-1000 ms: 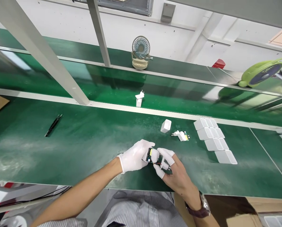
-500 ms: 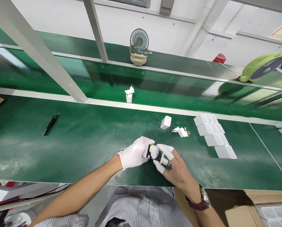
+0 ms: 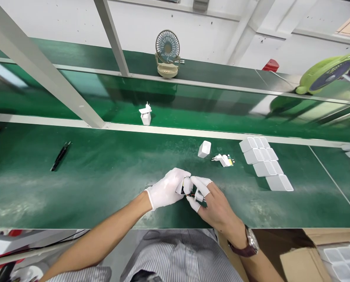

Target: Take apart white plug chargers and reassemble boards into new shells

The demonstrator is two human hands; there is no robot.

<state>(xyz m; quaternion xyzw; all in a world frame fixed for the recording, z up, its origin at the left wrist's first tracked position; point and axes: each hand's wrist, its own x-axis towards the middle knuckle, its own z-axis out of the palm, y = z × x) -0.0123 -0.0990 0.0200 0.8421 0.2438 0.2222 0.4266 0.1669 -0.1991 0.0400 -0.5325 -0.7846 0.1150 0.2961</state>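
My left hand (image 3: 168,188), in a white glove, grips a white charger case (image 3: 179,187). At the case's opening sits a charger insert (image 3: 187,185) with a white block and small electronic parts. My right hand (image 3: 217,205), with white covers on thumb and fingers, holds the insert's white plug end (image 3: 198,196), and thin red wire shows between the two parts. How deep the insert sits is partly hidden by my fingers. Beyond my hands stand an open white case (image 3: 204,149) and, beside it, a plug with a circuit board (image 3: 223,159).
Several white cases (image 3: 261,156) stand in stepped rows at the right. Black tweezers (image 3: 60,156) lie left on the green table (image 3: 104,176). Behind a metal rail (image 3: 169,135) is a white case with a plug on it (image 3: 145,114). Two fans stand on the shelf (image 3: 216,74).
The insert has moved left, further into the case, and less of its yellow and black parts shows. Behind the rail, the case with a plug has shifted left. The view has shifted slightly.
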